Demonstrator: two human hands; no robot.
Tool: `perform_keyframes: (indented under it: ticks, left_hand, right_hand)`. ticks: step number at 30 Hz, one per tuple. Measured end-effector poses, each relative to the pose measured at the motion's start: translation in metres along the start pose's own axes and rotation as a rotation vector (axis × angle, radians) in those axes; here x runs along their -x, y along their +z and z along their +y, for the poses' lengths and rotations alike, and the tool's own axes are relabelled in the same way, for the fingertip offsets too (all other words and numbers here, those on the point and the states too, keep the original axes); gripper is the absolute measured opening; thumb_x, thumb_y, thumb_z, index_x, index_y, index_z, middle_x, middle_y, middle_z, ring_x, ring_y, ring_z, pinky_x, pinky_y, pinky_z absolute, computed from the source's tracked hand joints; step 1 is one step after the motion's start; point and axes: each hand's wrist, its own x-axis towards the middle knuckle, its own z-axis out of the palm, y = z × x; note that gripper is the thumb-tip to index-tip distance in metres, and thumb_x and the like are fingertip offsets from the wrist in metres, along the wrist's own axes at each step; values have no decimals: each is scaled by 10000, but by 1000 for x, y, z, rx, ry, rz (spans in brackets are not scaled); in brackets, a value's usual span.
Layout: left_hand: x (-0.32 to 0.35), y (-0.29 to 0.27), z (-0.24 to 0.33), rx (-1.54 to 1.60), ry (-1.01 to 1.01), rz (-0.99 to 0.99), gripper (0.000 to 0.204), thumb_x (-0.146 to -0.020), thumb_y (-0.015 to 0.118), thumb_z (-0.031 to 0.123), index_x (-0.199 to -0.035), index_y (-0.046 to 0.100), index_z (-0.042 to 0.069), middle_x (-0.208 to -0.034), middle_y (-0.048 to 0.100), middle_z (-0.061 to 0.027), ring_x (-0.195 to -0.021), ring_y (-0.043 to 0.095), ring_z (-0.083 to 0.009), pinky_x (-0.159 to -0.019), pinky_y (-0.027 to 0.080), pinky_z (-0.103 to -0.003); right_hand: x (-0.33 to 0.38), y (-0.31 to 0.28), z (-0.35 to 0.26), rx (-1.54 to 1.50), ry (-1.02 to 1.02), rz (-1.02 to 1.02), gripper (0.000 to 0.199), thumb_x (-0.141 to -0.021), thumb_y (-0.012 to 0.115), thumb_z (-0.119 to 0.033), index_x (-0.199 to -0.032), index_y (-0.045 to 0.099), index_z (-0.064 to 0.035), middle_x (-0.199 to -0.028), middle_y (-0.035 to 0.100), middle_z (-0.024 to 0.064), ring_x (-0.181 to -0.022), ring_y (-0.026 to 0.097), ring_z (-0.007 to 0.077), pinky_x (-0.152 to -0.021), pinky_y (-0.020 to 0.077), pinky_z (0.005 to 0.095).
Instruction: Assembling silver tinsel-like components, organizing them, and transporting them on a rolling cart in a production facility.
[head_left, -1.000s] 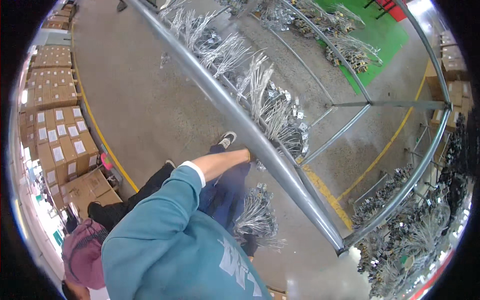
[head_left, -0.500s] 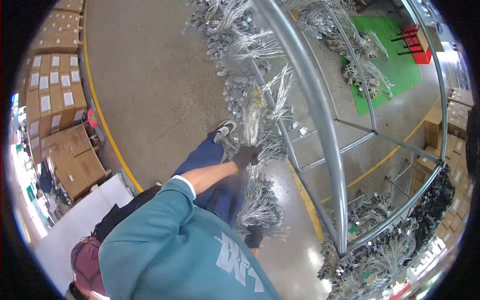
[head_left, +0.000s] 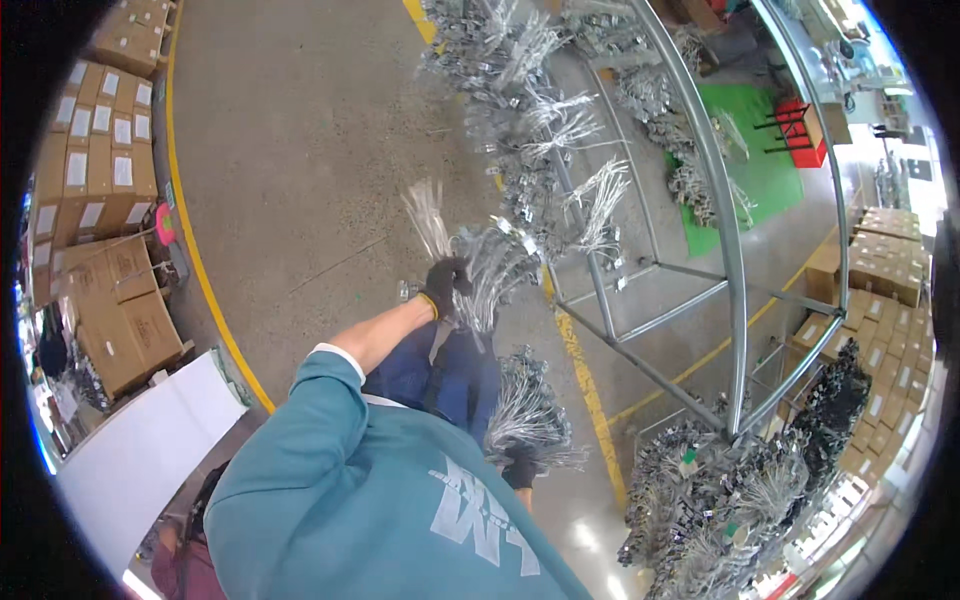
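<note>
left hand point(head_left: 443, 283) is gripping a wire bundle point(head_left: 487, 268), now drawn clear of the metal rack point(head_left: 722, 215) it was reaching into a moment ago | right hand point(head_left: 519, 469) is clutching a second bundle point(head_left: 527, 412) low by the hip, probably closed | pulled bundle is hanging over the floor point(head_left: 300, 150)

Grey concrete floor point(head_left: 300, 160) with yellow lines point(head_left: 205, 280). Metal tube rack point(head_left: 720, 220) standing on it, hung with wire bundles point(head_left: 545, 190). Cardboard boxes point(head_left: 95, 170) stacked at left, more boxes point(head_left: 880, 260) at right, green mat point(head_left: 760, 170) beyond the rack.
</note>
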Motion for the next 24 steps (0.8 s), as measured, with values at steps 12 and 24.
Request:
perform_keyframes:
  ticks: [12,24]
  left_hand:
    - [1,-298,99,419,355,174,203,-939,603,198,-744,605,144,-742,616,-55,-658,606,-255,-700,546,-461]
    - [210,-401,131,-1904,91,337,738,-600,813,704,-1096,829,159,-925,804,-71,-741,685,-347,-816,563,-516]
  right_hand:
    - [93,120,-40,705,-323,-188,322,-968,646,-108,-1282,691,-53,-1231,732,138,-1144,691,291,-983,562,432]
    - [136,165,9,730,-357,-79,371,-1027,581,-188,-1370,648,-63,-1301,710,158,-1195,686,306,-1021,555,482]
